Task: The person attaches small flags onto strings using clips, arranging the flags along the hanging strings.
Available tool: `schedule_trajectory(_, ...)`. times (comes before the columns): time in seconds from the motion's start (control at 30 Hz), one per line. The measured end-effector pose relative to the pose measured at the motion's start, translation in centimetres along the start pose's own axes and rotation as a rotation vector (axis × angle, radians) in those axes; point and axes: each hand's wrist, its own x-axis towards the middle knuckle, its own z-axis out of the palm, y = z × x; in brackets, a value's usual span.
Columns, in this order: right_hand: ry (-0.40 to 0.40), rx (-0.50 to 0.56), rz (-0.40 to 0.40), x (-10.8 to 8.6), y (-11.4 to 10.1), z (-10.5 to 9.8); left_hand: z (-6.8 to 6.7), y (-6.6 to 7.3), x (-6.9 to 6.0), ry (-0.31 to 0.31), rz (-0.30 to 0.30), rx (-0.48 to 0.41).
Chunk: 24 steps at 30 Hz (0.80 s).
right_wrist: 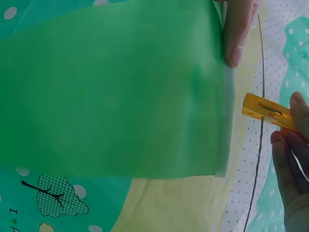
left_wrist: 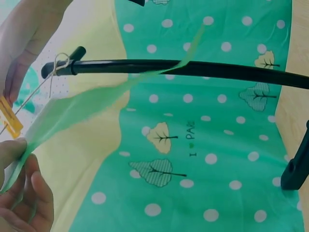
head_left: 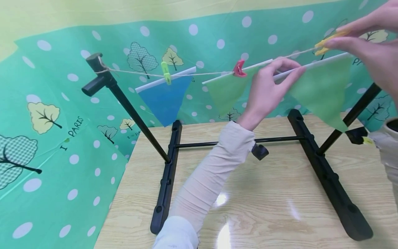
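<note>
My left hand point(head_left: 264, 86) pinches the white top edge of a light green pennant point(head_left: 326, 86), which hangs point down just below the string. At the upper right, my right hand point(head_left: 373, 41) pinches a yellow clothespin point(head_left: 329, 42) by its handle end. In the right wrist view the string point(right_wrist: 259, 159) crosses the clothespin point(right_wrist: 268, 111), whose tip is a little apart from the pennant's white edge point(right_wrist: 227, 121). Left of my left hand, a second green pennant point(head_left: 228, 91) hangs by a red clothespin point(head_left: 239, 69), and a blue pennant point(head_left: 169, 98) by a lime green clothespin point(head_left: 166, 72).
A black stand holds the string between its left post point(head_left: 133, 119) and right post point(head_left: 351, 114). Its feet point(head_left: 332, 183) and crossbar point(head_left: 199, 144) are on a wooden table point(head_left: 264, 207). Behind hangs a green cloth point(head_left: 77, 138) with dots and trees.
</note>
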Motion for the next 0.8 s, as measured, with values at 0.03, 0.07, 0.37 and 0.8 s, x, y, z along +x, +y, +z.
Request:
schedule_trajectory(0.03,-0.011,-0.001,0.003,-0.1,-0.5,-0.2,0.1,0.0,0.0,0.008,0.007,0.000)
schedule_trajectory(0.07,-0.018,0.000,0.004,-0.2,-0.9,-0.4,0.1,0.0,0.0,0.017,0.015,0.003)
schedule_trajectory(0.37,-0.103,0.048,0.158,0.2,-11.9,-3.4,0.8,0.2,0.0,0.069,0.050,-0.070)
schedule_trajectory(0.8,-0.200,0.073,0.264,0.6,-15.6,-4.4,0.6,1.6,-0.7,0.108,0.033,-0.141)
